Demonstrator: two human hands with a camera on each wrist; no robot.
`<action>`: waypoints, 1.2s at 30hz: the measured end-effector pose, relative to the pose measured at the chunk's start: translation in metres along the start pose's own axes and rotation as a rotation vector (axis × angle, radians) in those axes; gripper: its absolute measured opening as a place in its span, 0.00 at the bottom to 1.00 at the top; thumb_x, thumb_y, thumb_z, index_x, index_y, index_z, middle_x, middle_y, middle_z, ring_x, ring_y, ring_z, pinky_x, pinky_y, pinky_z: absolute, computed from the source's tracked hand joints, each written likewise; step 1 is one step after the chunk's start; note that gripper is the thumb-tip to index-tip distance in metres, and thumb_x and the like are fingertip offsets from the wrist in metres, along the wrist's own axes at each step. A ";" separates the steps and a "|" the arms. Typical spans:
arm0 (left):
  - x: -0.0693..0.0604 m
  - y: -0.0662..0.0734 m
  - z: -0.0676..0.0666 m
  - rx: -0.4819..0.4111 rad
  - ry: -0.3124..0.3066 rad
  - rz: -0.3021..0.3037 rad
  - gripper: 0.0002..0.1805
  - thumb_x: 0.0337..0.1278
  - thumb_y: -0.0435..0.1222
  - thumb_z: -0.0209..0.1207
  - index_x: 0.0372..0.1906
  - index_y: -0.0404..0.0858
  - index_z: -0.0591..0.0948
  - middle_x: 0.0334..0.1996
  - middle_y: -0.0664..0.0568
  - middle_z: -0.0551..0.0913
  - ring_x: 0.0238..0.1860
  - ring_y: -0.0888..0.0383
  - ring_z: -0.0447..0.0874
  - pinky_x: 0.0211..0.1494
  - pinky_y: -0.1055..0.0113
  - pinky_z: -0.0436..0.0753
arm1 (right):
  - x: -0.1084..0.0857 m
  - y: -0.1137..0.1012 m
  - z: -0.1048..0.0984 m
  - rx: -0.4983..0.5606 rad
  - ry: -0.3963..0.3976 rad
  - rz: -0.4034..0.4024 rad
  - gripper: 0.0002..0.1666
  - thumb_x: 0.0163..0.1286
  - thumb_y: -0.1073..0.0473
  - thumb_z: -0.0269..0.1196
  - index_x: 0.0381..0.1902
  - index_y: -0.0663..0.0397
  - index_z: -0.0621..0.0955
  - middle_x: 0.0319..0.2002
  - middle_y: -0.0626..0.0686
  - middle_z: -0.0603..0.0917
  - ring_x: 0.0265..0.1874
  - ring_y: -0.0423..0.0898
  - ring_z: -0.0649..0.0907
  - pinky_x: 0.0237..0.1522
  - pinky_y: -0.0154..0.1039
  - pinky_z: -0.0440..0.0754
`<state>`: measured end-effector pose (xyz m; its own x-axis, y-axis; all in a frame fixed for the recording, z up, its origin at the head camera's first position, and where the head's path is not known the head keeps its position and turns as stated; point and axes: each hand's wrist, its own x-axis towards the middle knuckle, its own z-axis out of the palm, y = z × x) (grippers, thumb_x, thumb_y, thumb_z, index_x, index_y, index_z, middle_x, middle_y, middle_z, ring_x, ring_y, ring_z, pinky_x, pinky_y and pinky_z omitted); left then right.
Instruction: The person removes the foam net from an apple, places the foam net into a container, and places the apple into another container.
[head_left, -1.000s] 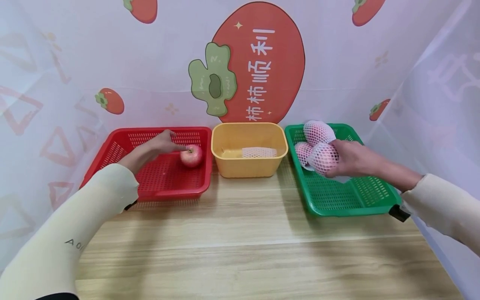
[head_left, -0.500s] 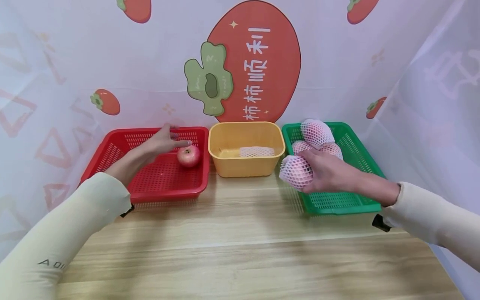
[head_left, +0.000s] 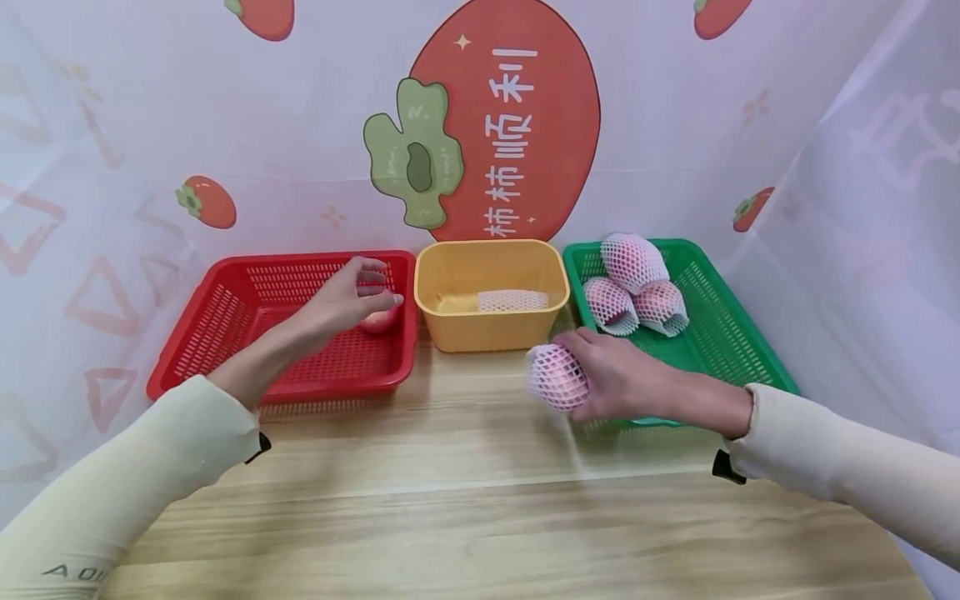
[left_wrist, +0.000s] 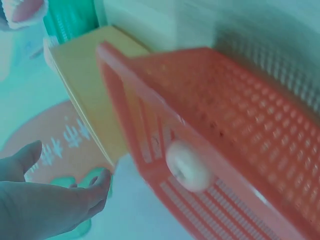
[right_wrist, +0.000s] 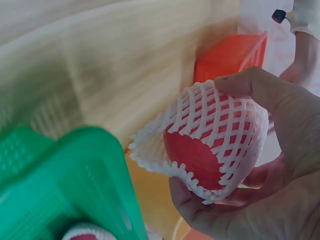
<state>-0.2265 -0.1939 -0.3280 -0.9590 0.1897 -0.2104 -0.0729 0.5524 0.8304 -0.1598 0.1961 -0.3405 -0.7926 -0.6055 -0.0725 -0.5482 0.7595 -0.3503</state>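
My right hand (head_left: pixel 622 375) grips an apple in a white foam net (head_left: pixel 558 377), held over the table in front of the green basket's (head_left: pixel 712 350) near left corner. In the right wrist view, red skin of the netted apple (right_wrist: pixel 197 155) shows through the net's open end. Above the red basket (head_left: pixel 330 387) hangs my left hand (head_left: pixel 348 298), its fingers loosely bent and holding nothing. A bare apple (head_left: pixel 381 320) lies in that basket, partly hidden behind the hand; in the left wrist view the apple (left_wrist: pixel 187 166) sits apart from the fingers.
Between the baskets stands a yellow bin (head_left: pixel 491 332) with an empty white foam net (head_left: pixel 513 300) in it. Three netted fruits (head_left: pixel 633 260) lie at the back left of the green basket. A printed cloth hangs behind the wooden table (head_left: pixel 450 500).
The right hand has lifted the netted apple out of the green basket and brought it left and nearer. My left hand has risen off the bare apple and shifted slightly right.
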 end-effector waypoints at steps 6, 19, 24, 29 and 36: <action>-0.009 0.004 0.020 0.003 0.017 0.038 0.39 0.71 0.41 0.67 0.78 0.36 0.62 0.75 0.40 0.68 0.77 0.40 0.67 0.74 0.44 0.75 | 0.004 -0.006 0.019 -0.004 -0.064 0.034 0.56 0.46 0.55 0.85 0.71 0.64 0.72 0.59 0.62 0.81 0.53 0.56 0.83 0.55 0.54 0.87; -0.034 -0.012 0.073 -0.068 -0.008 0.215 0.29 0.68 0.31 0.68 0.68 0.28 0.71 0.65 0.36 0.78 0.68 0.39 0.79 0.68 0.51 0.81 | 0.005 -0.010 0.057 0.004 -0.070 0.004 0.57 0.45 0.55 0.87 0.70 0.66 0.72 0.57 0.61 0.81 0.53 0.56 0.84 0.57 0.54 0.86; -0.044 -0.023 0.097 -0.074 -0.026 0.273 0.23 0.67 0.30 0.69 0.62 0.29 0.76 0.60 0.37 0.82 0.63 0.39 0.83 0.64 0.54 0.85 | 0.006 -0.010 0.070 0.037 -0.065 -0.024 0.57 0.43 0.57 0.87 0.69 0.67 0.73 0.55 0.61 0.82 0.52 0.56 0.83 0.57 0.54 0.85; -0.049 -0.037 0.119 -0.100 -0.036 0.297 0.18 0.65 0.28 0.68 0.57 0.29 0.79 0.56 0.38 0.84 0.59 0.39 0.86 0.60 0.55 0.87 | 0.010 -0.010 0.080 0.038 -0.061 -0.052 0.56 0.42 0.58 0.87 0.68 0.67 0.73 0.53 0.59 0.82 0.49 0.54 0.84 0.54 0.52 0.86; -0.051 -0.054 0.148 -0.129 -0.076 0.309 0.13 0.65 0.23 0.65 0.52 0.26 0.81 0.52 0.34 0.85 0.54 0.39 0.89 0.57 0.57 0.88 | 0.015 -0.011 0.088 0.061 -0.082 -0.011 0.57 0.44 0.56 0.86 0.70 0.65 0.73 0.54 0.59 0.82 0.49 0.54 0.83 0.54 0.52 0.86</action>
<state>-0.1335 -0.1133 -0.4387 -0.9185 0.3944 0.0281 0.1796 0.3528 0.9183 -0.1418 0.1578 -0.4201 -0.7605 -0.6333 -0.1434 -0.5376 0.7380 -0.4079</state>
